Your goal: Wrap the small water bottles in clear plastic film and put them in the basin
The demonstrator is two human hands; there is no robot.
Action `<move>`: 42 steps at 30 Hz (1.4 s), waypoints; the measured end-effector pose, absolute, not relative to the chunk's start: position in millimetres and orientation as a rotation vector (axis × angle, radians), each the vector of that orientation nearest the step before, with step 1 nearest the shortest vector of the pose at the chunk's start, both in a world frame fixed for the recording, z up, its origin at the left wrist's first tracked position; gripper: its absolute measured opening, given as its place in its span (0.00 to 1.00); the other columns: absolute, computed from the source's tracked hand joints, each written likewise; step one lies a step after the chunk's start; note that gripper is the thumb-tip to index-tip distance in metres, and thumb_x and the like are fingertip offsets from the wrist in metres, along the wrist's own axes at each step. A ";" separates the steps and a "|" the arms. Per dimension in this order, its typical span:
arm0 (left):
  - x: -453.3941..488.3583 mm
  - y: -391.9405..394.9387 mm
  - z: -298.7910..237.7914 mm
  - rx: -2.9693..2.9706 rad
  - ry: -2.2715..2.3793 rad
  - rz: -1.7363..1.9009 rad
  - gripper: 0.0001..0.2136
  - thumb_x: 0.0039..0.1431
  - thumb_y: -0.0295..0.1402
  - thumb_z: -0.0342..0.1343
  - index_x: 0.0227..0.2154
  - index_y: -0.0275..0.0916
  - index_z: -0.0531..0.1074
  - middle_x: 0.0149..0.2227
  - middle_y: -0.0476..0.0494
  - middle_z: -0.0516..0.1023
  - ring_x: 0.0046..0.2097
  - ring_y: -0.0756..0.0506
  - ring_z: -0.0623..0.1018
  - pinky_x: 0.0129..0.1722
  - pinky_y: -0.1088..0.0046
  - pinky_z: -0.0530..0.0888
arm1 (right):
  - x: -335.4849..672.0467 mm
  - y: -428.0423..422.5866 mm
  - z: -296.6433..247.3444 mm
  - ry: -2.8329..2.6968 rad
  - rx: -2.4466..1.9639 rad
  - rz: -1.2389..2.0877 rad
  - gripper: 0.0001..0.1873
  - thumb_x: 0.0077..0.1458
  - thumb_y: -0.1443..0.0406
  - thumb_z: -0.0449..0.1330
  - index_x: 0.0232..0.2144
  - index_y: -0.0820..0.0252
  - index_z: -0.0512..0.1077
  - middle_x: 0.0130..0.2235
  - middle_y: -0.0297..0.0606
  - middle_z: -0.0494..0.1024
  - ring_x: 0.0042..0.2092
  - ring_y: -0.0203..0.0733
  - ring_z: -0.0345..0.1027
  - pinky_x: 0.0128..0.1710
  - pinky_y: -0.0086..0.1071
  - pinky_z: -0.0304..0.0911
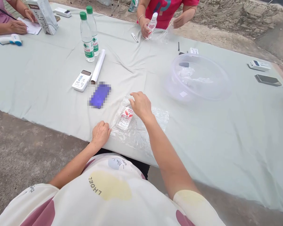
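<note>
A small clear plastic bottle [125, 118] with a red and white label lies on its side on a crumpled sheet of clear plastic film [141, 133] near the table's front edge. My left hand [101, 133] is closed at the film's left edge, its fingertips pinching the film. My right hand [141, 105] hovers over the bottle's upper end and hides it. Its thumb and forefinger are bent and apart, close to the film's far edge, with nothing plainly between them.
Beyond the film lie a blurred purple item [100, 95], a white device [82, 81] and a white roll [99, 66]. Two green-capped water bottles [87, 45] stand behind. A translucent basin [200, 77] is at the right. Across the table, a person's hand holds another bottle [152, 26].
</note>
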State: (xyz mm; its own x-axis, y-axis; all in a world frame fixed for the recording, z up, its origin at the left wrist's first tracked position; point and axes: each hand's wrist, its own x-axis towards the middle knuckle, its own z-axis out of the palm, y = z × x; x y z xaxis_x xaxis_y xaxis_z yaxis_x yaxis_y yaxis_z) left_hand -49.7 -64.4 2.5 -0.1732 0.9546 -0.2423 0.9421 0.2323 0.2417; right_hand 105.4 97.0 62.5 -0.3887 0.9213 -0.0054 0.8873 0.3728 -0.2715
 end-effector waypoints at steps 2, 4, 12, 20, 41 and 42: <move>-49.4 -64.6 2.9 1.736 2.160 0.079 0.07 0.66 0.33 0.49 0.35 0.39 0.72 0.41 0.38 0.74 0.44 0.40 0.75 0.39 0.66 0.70 | 90.7 127.0 57.9 -2.649 -1.582 0.326 0.22 0.65 0.70 0.49 0.59 0.59 0.68 0.58 0.50 0.68 0.55 0.53 0.65 0.49 0.40 0.63; -48.8 -66.3 2.9 1.704 2.148 0.165 0.07 0.65 0.31 0.49 0.33 0.40 0.71 0.41 0.39 0.74 0.44 0.40 0.75 0.39 0.66 0.70 | 75.9 148.9 50.4 -2.811 -1.580 0.320 0.23 0.61 0.73 0.51 0.56 0.57 0.71 0.57 0.50 0.69 0.52 0.51 0.68 0.46 0.38 0.63; -41.3 -72.9 -1.6 1.581 1.890 0.816 0.05 0.61 0.29 0.51 0.29 0.41 0.66 0.54 0.41 0.74 0.52 0.43 0.76 0.50 0.65 0.73 | 70.3 174.3 49.7 -3.034 -1.499 0.243 0.17 0.54 0.75 0.56 0.40 0.57 0.79 0.47 0.47 0.76 0.43 0.46 0.71 0.38 0.34 0.59; -23.2 -65.9 -8.1 1.851 1.710 0.997 0.08 0.66 0.32 0.47 0.32 0.42 0.68 0.56 0.39 0.75 0.61 0.44 0.72 0.59 0.61 0.72 | 117.4 158.4 58.7 -2.843 -1.511 0.266 0.19 0.56 0.74 0.51 0.42 0.60 0.79 0.42 0.45 0.80 0.42 0.45 0.71 0.34 0.32 0.55; 36.9 -58.8 -21.3 2.865 1.311 0.825 0.08 0.65 0.23 0.50 0.37 0.37 0.73 0.53 0.37 0.79 0.61 0.42 0.73 0.59 0.61 0.70 | 219.9 148.3 -7.6 -2.273 -1.485 0.458 0.15 0.54 0.71 0.53 0.36 0.60 0.79 0.45 0.45 0.80 0.47 0.50 0.71 0.48 0.41 0.65; 38.9 -58.7 -20.5 2.862 1.295 0.795 0.08 0.65 0.23 0.50 0.37 0.37 0.73 0.53 0.36 0.79 0.61 0.42 0.73 0.60 0.61 0.69 | 223.2 144.4 -2.6 -2.180 -1.530 0.428 0.15 0.55 0.71 0.52 0.38 0.60 0.79 0.46 0.45 0.80 0.45 0.49 0.72 0.48 0.42 0.65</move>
State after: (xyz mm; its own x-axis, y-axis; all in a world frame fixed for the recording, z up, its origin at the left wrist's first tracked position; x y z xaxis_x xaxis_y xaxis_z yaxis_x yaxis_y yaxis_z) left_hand 38.9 -58.7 -20.5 0.5612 0.6799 0.4720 0.7284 -0.6765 0.1084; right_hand 223.2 144.4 -2.6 -0.2904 0.9405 0.1762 0.8042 0.3397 -0.4878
